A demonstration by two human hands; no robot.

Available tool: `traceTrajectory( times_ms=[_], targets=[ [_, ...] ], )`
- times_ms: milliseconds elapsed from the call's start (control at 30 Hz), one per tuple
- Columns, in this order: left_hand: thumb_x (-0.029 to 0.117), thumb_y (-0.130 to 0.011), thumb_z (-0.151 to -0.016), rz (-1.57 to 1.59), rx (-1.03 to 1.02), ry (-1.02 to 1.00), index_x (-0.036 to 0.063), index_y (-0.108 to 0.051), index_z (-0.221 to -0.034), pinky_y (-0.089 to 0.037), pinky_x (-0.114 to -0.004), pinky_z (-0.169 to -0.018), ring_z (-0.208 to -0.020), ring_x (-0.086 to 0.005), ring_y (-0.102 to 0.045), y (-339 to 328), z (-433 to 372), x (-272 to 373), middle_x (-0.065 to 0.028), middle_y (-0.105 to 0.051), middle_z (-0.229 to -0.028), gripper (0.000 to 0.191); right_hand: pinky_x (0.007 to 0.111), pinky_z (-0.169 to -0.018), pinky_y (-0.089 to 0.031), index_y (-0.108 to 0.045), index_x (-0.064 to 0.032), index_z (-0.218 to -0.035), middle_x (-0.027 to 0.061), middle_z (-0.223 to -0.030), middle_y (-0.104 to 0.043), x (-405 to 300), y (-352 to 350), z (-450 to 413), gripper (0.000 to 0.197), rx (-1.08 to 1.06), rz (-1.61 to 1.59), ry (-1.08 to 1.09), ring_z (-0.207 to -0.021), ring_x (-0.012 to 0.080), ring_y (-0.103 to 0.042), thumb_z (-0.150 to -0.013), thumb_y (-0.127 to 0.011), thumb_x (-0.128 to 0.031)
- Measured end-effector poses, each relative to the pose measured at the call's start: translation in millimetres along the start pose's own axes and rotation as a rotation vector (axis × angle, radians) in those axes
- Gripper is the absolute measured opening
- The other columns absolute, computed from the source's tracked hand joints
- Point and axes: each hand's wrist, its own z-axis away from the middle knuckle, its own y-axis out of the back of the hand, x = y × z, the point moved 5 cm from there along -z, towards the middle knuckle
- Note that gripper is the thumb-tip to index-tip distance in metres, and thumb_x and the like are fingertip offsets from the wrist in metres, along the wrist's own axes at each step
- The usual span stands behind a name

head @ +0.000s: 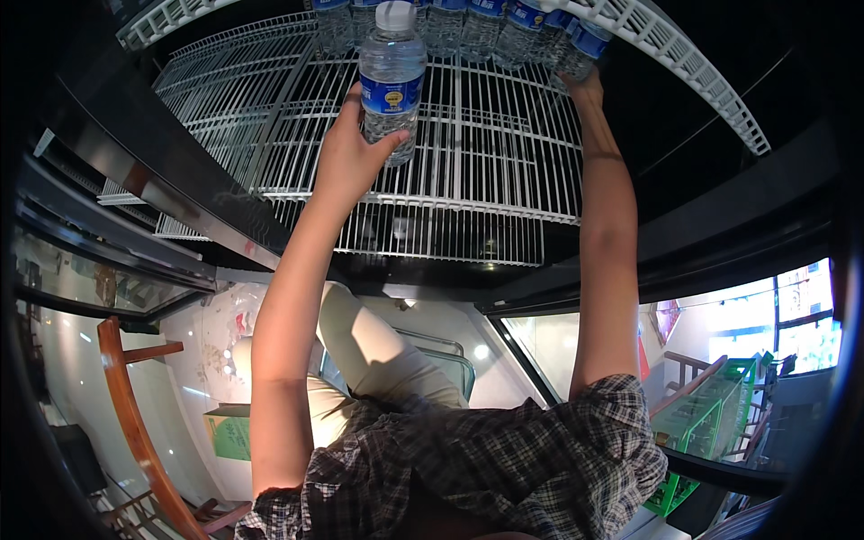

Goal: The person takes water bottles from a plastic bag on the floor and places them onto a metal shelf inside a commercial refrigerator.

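My left hand (354, 148) grips a clear plastic water bottle (393, 128) with a blue label and a white cap. The bottle stands upright, over the white wire shelf (472, 155) of a fridge cabinet; whether its base touches the wires I cannot tell. At the far right of the same shelf, my right hand (584, 86) is around the lower part of another blue-labelled bottle (586, 50). Its fingers are partly hidden behind that bottle. Several similar bottles (480, 30) stand side by side along the back, their tops cut off by the picture's edge.
Another white wire shelf (439, 243) lies below. A curved white shelf edge (695, 67) spans the upper right. Dark cabinet frames border both sides, with a glass door (540, 351) at the right. A green carton (231, 432), a wooden chair (138, 418) and a green crate (709, 412) stand outside.
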Motion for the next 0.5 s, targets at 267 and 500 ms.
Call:
traceTrajectory(
  times_ms=[267, 500],
  targets=[
    [0.022, -0.078, -0.073, 0.032, -0.031, 0.014, -0.0024, -0.033, -0.135, -0.047, -0.036, -0.090, -0.110, -0.0305, -0.059, -2, -2, 0, -0.0207, -0.059, -0.117, 0.080, 0.034, -0.095, -0.044, -0.040, -0.0058, -0.132, 0.0162, -0.126, -0.056, 12, -14, -30, 0.077, -0.091, 0.123, 0.113, -0.113, 0.0295, -0.057, -0.069, -0.079, -0.029],
    [0.024, -0.078, -0.073, -0.034, -0.028, 0.027, -0.0023, -0.033, -0.135, -0.048, -0.037, -0.090, -0.108, -0.0318, -0.059, 0, -2, 2, -0.0211, -0.059, -0.116, 0.081, 0.034, -0.091, -0.047, -0.053, -0.0034, -0.120, 0.0168, -0.115, -0.062, -5, -16, -13, 0.061, -0.118, -0.052, 0.262, -0.105, 0.0286, -0.061, -0.069, -0.079, -0.024]
  ],
)
